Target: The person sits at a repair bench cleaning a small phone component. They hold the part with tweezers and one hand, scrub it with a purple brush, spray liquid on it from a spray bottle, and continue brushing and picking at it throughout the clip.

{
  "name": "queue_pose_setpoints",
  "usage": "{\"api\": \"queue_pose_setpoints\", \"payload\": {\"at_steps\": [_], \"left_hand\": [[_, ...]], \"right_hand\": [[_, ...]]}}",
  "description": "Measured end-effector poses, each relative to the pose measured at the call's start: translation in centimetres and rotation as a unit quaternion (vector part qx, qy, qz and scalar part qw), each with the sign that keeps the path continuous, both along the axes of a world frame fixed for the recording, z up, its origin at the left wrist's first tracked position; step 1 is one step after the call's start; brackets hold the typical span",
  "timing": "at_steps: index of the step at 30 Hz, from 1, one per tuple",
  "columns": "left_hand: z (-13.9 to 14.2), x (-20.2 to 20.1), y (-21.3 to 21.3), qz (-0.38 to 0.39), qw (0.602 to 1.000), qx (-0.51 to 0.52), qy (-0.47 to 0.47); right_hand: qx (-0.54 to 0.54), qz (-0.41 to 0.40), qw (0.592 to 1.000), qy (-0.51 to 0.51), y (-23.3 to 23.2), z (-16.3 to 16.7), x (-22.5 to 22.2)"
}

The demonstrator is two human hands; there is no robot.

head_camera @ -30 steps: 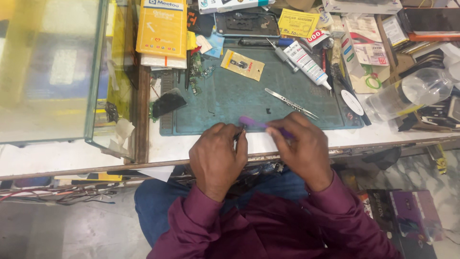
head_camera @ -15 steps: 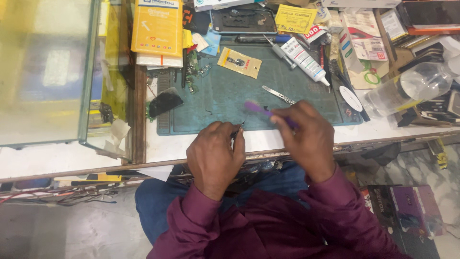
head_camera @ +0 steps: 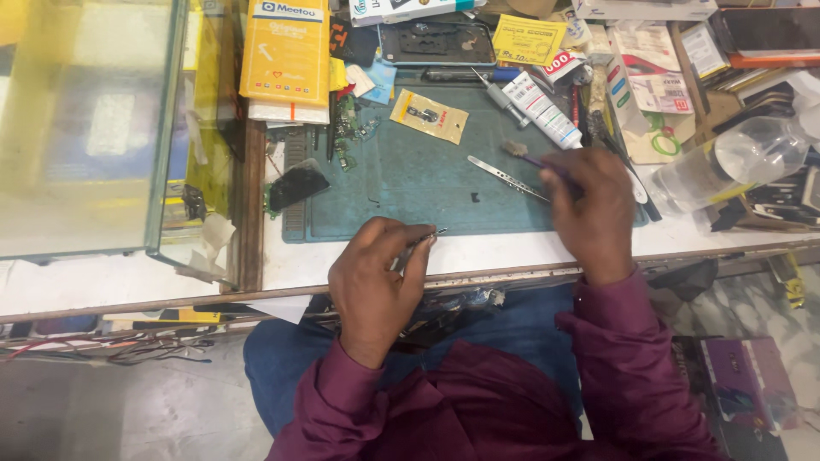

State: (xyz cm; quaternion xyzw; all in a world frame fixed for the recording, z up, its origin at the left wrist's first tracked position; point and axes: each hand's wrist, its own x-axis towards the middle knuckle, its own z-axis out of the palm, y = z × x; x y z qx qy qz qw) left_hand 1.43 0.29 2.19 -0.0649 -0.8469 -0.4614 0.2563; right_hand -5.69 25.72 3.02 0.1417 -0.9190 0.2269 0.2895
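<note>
Two hands are occupied at mid-frame: a tiny metal part [head_camera: 427, 236] is pinched in the left hand [head_camera: 376, 286], a purple brush [head_camera: 534, 159] gripped in the right hand [head_camera: 589, 205] over the green mat [head_camera: 410, 183], so the part could be lost if pinched loosely.

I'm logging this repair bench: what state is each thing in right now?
left hand: grip shut on a small metal part
right hand: grip shut on a purple-handled brush, bristles over the mat
tweezers: lying loose on the green mat
white tube: lying flat
clear plastic bottle: on its side
</note>
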Motion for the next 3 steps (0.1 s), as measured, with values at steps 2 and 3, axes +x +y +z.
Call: {"api": "queue_pose_setpoints", "payload": {"at_steps": [2, 3], "left_hand": [[0.00, -0.01, 0.01, -0.004, 1.000, 0.001, -0.003], [0.00, 0.01, 0.09, -0.006, 1.000, 0.002, -0.005]], "right_hand": [[0.016, 0.066, 0.997, -0.030, -0.28, 0.30, 0.14], [0.024, 0.098, 0.994, -0.044, -0.39, 0.46, 0.27]]}}
